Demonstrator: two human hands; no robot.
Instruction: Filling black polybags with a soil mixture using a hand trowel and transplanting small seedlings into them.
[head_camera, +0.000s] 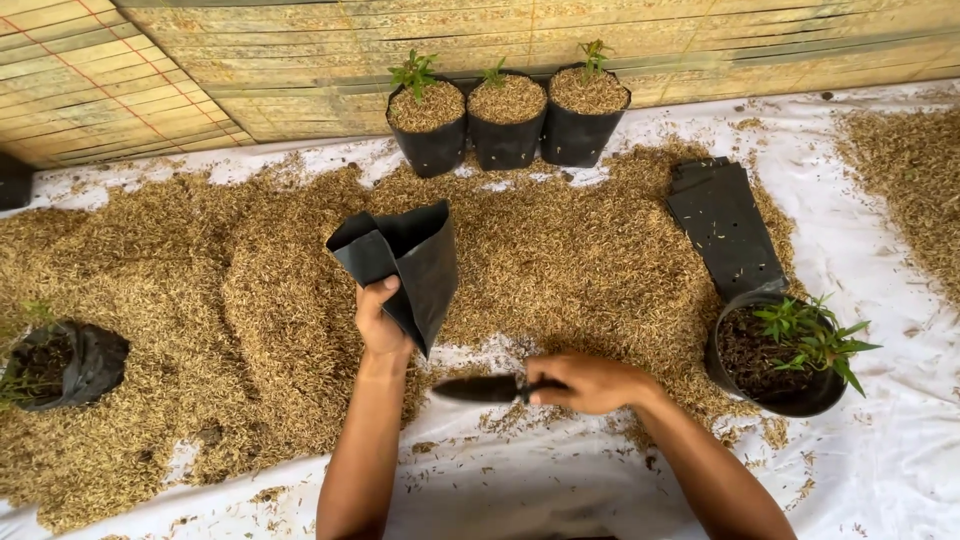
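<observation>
My left hand (377, 318) holds up an empty black plastic grow bag (410, 258) by its lower edge, its mouth open toward the top. My right hand (590, 383) grips the handle of a small dark trowel (480, 388), whose blade points left and lies low over the white sheet. Loose rice husk (270, 300) is heaped beneath and behind both hands.
Three filled black bags with small seedlings (507, 118) stand in a row at the back. A flat stack of empty black bags (725, 225) lies at right, above a pot of dark soil with green plants (790, 355). Another soil-filled bag (65, 365) lies at left. A bamboo mat wall (300, 50) runs behind.
</observation>
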